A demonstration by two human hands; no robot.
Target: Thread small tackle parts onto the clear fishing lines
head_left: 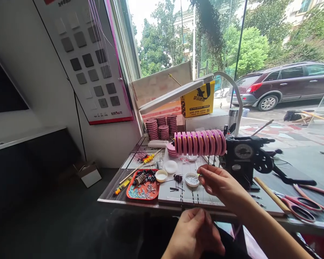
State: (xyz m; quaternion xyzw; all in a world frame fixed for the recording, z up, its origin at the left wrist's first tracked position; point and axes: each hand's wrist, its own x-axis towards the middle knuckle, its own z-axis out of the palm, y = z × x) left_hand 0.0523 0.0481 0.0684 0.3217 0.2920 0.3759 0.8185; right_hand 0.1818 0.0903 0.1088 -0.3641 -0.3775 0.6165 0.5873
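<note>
My left hand [196,230] is at the bottom centre, in front of the table edge, its fingers pinched together; what they hold, if anything, is too small to tell. Just right of a small round dish of clear bits [191,179], my right hand [214,181] is raised over the white board [167,196], thumb and fingertips closed on something too small to name. Behind the hands a row of pink spools [199,142] sits on a black winding machine [240,162]. A dark small part [178,178] lies left of the dish.
An orange tray [129,194] of beads and small parts stands left, near a cream dish [161,176] and a white lid [171,166]. Pink-handled scissors [299,208] and a wooden stick [271,194] lie right. Stacked pink discs [163,132] and a yellow box [198,100] stand behind.
</note>
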